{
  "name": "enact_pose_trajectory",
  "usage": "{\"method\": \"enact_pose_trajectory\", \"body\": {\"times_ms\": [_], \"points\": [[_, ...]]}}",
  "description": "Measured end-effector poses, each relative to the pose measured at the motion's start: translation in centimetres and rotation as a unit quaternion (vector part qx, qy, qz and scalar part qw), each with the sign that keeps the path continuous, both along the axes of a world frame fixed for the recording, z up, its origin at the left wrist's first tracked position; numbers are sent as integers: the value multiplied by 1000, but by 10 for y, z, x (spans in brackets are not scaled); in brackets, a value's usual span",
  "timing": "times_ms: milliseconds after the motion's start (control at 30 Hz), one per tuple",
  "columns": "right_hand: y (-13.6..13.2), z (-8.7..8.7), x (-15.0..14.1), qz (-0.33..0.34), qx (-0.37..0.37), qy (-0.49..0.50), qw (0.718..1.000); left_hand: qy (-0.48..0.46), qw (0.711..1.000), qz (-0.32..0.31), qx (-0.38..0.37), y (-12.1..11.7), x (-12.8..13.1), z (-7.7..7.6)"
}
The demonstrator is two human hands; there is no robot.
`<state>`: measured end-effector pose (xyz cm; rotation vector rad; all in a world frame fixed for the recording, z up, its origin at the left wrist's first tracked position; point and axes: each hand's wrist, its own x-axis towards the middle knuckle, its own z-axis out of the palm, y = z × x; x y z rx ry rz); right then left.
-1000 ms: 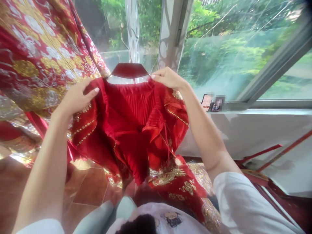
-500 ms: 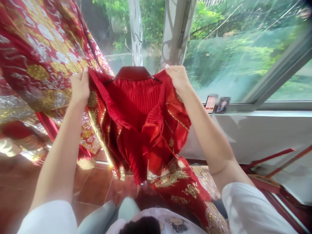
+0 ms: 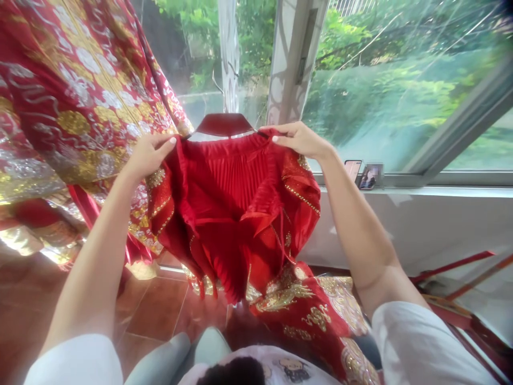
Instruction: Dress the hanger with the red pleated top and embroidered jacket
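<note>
We held a red garment (image 3: pixel 236 171) by its two shoulders, just below the dark red hanger (image 3: pixel 224 124), with its neckline spread wide. Our left hand (image 3: pixel 154 152) gripped the shoulder cloth to the left of the hanger, thumb on the near side; our right hand (image 3: pixel 294 139) gripped the other shoulder, to the right of the hanger, in much the same way. Below the hanger, pleated red cloth showed inside the neckline, and a thin red cord (image 3: pixel 281 230) dangled down the front. Farther below and to the right of the hanger, a gold-embroidered panel (image 3: pixel 316 313) reached towards our body. Left of the hanger hung a large robe (image 3: pixel 80 96) in red, gold and silver. Behind the hanger was a window (image 3: pixel 385 107); right of the hanger, a phone (image 3: pixel 352 170) leaned above the sill (image 3: pixel 441 193), and well below the hanger lay the tiled floor (image 3: pixel 156 307)
</note>
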<state>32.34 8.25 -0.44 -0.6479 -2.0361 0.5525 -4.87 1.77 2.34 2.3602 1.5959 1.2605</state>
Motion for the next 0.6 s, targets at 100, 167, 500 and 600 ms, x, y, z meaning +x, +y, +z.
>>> {"method": "enact_pose_trajectory", "body": {"times_ms": [100,167,500,600], "points": [[9,-9,1,-53,11,61,997,-11,998,37,50,-1,0,-4],[15,-14,1,-96,22,79,992,-44,996,46,61,-1,0,-5],[11,-27,-49,-408,179,100,890,-30,998,-1,-59,7,14,-5],[6,-19,-35,-358,158,64,918,-49,996,-35,-62,7,9,-10]]}}
